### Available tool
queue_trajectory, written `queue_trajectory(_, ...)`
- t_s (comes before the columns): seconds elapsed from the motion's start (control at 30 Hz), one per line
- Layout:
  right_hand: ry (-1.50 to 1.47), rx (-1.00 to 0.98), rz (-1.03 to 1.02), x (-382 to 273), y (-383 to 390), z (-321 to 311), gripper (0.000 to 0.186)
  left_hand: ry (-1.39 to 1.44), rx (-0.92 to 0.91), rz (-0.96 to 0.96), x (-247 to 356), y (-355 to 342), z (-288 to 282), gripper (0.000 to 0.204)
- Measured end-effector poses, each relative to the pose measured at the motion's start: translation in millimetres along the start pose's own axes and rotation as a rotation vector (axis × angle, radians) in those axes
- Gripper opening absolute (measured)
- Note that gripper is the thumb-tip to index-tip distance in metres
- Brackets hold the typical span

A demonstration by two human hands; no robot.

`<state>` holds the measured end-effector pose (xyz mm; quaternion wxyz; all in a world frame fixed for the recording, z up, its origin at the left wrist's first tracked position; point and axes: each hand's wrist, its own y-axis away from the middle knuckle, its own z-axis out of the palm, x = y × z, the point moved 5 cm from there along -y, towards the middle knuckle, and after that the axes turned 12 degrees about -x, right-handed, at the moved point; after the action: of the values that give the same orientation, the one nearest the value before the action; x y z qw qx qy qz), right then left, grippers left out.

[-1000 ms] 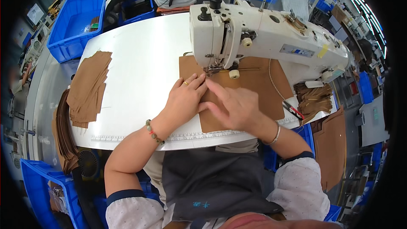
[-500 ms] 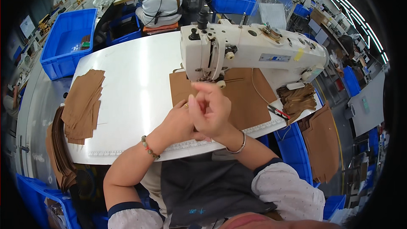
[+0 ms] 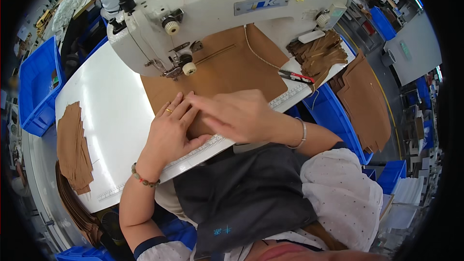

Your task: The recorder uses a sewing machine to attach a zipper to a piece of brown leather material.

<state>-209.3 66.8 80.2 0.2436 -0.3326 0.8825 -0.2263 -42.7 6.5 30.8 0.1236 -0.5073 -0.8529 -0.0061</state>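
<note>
A large brown leather-like panel (image 3: 217, 75) lies under the head of a white sewing machine (image 3: 203, 7), with a long narrow slot or seam across its upper part. My left hand (image 3: 166, 133) rests on the panel's near left edge, fingers stretched out and a ring on one of them. Over the panel's near part, my right hand (image 3: 241, 116) is curled, its fingertips close to the left fingertips. Slight blur covers the right fingers, and anything between them is hidden. The presser foot (image 3: 173, 73) stands just beyond my fingertips.
Brown cut pieces (image 3: 75, 147) lie stacked at the table's left. Red-and-black thread snips (image 3: 297, 77) sit at the right beside a heap of brown strips (image 3: 319, 53). Blue bins (image 3: 36, 87) flank the table; larger brown panels (image 3: 362, 101) hang over the right one. A ruler strip (image 3: 212, 142) runs along the front edge.
The view has shifted closer to the machine and turned. My right hand has come down from above the left hand to the panel; the left fingers now stretch over its edge.
</note>
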Motion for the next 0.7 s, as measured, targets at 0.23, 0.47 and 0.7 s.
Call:
queue_trajectory(0.23, 0.543, -0.098, 0.436, 94.5, 131.2, -67.7, 0.024, -0.153, -0.029, -0.126, -5.1, 3.9, 7.6, 0.048)
queue_trajectory(0.47, 0.237, 0.118, 0.677, 110.6, 171.3, -109.1, 0.014, -0.213, 0.042, -0.104, 22.0, 28.7, -0.4, 0.039)
queue_trajectory(0.7, -0.11, 0.064, 0.719, 88.9, 122.7, -121.1, 0.02, -0.012, -0.017, -0.06, 95.4, 78.7, 15.5, 0.041)
